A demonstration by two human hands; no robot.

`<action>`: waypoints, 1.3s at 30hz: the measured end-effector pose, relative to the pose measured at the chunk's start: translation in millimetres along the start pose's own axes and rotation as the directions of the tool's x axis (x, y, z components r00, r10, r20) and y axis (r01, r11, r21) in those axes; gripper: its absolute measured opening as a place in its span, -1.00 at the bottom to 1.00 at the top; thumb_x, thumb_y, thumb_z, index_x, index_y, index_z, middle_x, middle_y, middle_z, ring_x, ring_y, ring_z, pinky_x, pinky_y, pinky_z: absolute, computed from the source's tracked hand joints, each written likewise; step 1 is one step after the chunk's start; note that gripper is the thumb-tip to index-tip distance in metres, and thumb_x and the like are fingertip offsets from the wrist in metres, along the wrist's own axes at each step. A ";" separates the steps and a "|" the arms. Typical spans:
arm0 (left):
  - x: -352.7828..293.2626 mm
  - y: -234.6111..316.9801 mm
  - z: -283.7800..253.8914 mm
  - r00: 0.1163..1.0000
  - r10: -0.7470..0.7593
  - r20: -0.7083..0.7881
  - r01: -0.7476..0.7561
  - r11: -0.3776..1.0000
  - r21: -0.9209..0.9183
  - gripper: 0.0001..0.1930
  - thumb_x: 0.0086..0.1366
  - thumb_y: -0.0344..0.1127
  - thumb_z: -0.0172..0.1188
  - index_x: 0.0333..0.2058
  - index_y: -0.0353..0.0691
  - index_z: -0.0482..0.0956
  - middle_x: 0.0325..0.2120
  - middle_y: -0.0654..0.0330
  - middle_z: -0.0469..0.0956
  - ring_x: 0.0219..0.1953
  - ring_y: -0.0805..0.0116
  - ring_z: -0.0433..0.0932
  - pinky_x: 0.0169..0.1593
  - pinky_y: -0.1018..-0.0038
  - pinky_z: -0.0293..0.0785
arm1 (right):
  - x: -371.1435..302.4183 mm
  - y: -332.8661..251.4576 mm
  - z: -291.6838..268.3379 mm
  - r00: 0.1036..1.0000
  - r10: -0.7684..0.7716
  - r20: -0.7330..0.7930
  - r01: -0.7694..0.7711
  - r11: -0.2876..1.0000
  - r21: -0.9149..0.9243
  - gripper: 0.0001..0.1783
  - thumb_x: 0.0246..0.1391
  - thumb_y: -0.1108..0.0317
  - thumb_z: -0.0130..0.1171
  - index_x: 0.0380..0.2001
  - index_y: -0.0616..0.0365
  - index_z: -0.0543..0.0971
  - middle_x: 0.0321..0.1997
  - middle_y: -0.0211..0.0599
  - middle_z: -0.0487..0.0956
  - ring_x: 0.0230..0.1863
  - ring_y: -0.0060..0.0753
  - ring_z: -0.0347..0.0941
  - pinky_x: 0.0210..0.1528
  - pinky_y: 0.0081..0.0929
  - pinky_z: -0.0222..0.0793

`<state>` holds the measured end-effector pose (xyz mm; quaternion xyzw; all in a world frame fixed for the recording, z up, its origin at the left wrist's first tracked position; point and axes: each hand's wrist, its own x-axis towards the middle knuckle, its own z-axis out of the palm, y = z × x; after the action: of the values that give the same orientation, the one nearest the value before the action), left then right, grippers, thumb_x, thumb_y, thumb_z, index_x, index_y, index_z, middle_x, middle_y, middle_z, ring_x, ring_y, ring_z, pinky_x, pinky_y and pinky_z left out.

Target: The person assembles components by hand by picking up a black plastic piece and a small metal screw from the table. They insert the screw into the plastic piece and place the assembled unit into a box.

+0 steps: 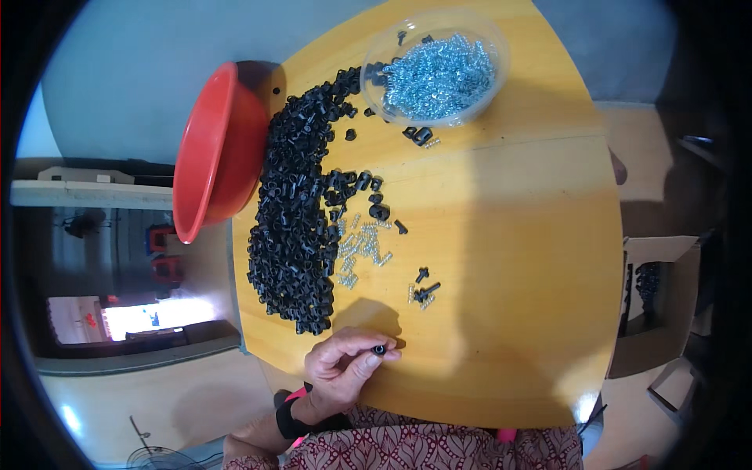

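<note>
My left hand [338, 371] is near the table's front edge, with thumb and fingers closed on a small black cylindrical part [379, 350] that has a round hole in its end. My right hand is out of view. Just beyond the left hand lies a long heap of black plastic parts [294, 211]. Beside that heap, loose silver springs [363, 243] are scattered. Farther right are a few black pins [427, 293] with springs lying next to them. At the far side stands a clear round tub [492, 88] filled with silver springs [439, 78].
A red basin [205, 157] leans at the left edge of the yellow wooden table [540, 258]. An open cardboard box [662, 313] with dark things in it stands beyond the right edge. Several black parts lie around the tub.
</note>
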<state>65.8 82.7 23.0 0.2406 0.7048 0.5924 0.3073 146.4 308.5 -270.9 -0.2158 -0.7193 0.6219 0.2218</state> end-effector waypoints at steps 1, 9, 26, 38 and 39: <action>1.5 -0.1 -0.1 1.000 0.020 0.016 -0.021 1.000 0.013 -0.84 0.34 -0.55 0.12 -0.12 -0.46 0.52 -0.20 -0.02 0.61 -0.18 0.26 0.66 -0.01 0.37 0.57 | -7.0 -3.6 -10.3 1.000 0.003 -0.007 -0.003 1.000 -0.029 -0.77 0.10 0.37 0.18 -0.18 0.23 0.61 -0.34 -0.18 0.65 -0.30 -0.35 0.56 -0.23 -0.42 0.45; 11.1 -9.8 -2.2 0.999 0.049 0.007 -0.048 0.994 -0.097 -0.86 0.35 -0.56 0.07 -0.13 -0.40 0.48 -0.25 0.09 0.60 -0.20 0.29 0.63 -0.03 0.37 0.55 | -81.7 -63.0 -96.6 0.994 0.009 -0.112 -0.043 0.952 -0.303 -0.77 0.11 0.37 0.18 -0.19 0.23 0.62 -0.35 -0.21 0.65 -0.31 -0.38 0.55 -0.25 -0.43 0.45; -39.8 17.9 -31.3 0.958 0.170 0.232 -0.080 0.932 -0.354 -0.85 0.33 -0.53 0.13 -0.14 -0.37 0.55 -0.20 0.14 0.60 -0.12 0.40 0.59 0.06 0.48 0.49 | -131.9 -381.9 -77.4 0.944 -0.135 -0.301 0.007 0.919 -0.393 -0.90 0.12 0.57 0.15 -0.27 0.23 0.53 -0.37 -0.51 0.52 -0.39 -0.75 0.37 -0.30 -0.72 0.33; -73.0 29.2 -53.6 0.946 0.178 0.272 0.000 0.836 -0.549 -0.82 0.33 -0.43 0.17 -0.13 -0.36 0.59 -0.21 0.18 0.63 -0.12 0.48 0.57 0.03 0.53 0.47 | -111.0 -391.8 35.5 0.922 -0.254 0.293 0.305 0.942 -0.142 -0.80 -0.02 0.61 0.31 -0.26 0.28 0.64 -0.34 -0.38 0.57 -0.41 -0.64 0.37 -0.30 -0.63 0.32; -72.6 27.7 -54.5 0.946 0.178 0.271 0.003 0.831 -0.556 -0.82 0.32 -0.43 0.18 -0.13 -0.36 0.59 -0.21 0.19 0.63 -0.13 0.50 0.57 0.01 0.55 0.47 | -110.4 -388.8 37.8 0.934 -0.217 0.283 0.261 0.957 -0.127 -0.80 -0.01 0.62 0.30 -0.25 0.28 0.63 -0.34 -0.39 0.57 -0.39 -0.66 0.37 -0.28 -0.63 0.32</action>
<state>76.5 -0.8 66.9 0.2650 0.4357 0.7374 0.4429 200.0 161.7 103.8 -0.0584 -0.8119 0.5526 0.1791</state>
